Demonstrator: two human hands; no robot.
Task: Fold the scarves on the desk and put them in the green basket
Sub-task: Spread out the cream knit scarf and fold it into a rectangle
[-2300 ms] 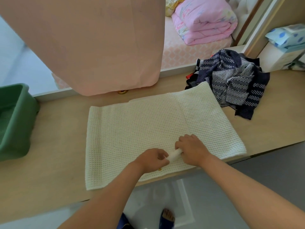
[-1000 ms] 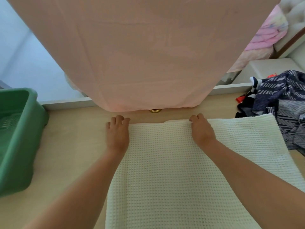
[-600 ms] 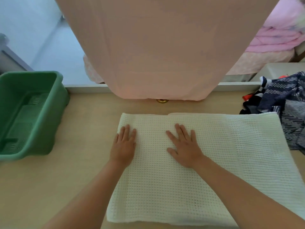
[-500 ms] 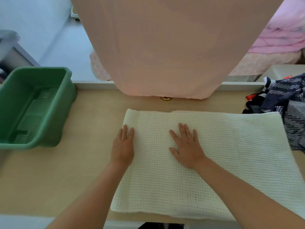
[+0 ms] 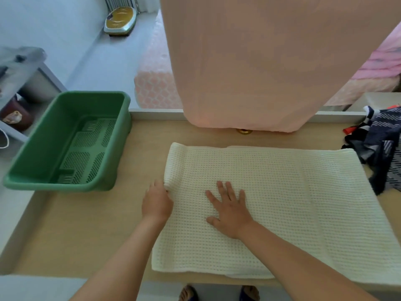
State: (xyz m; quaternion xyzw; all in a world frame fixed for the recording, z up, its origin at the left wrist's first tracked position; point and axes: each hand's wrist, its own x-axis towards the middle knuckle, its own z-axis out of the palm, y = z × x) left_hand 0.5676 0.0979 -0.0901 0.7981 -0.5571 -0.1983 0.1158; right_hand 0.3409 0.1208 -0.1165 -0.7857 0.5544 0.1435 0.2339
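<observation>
On the desk (image 5: 86, 224), left hand (image 5: 157, 202) now pinches the cream scarf (image 5: 282, 192) edge; right hand (image 5: 231, 210) stays spread

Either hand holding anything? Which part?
Left hand grips the white scarf at its curled-up left edge; right hand only rests flat on it.

Location: domestic bedroom. Indicators: bed (image 5: 152, 88) with pink patterned sheet, folded pink quilt (image 5: 384, 64), bathroom scale (image 5: 120, 21) on the floor (image 5: 91, 53), wooden counter (image 5: 76, 224) alongside.
</observation>
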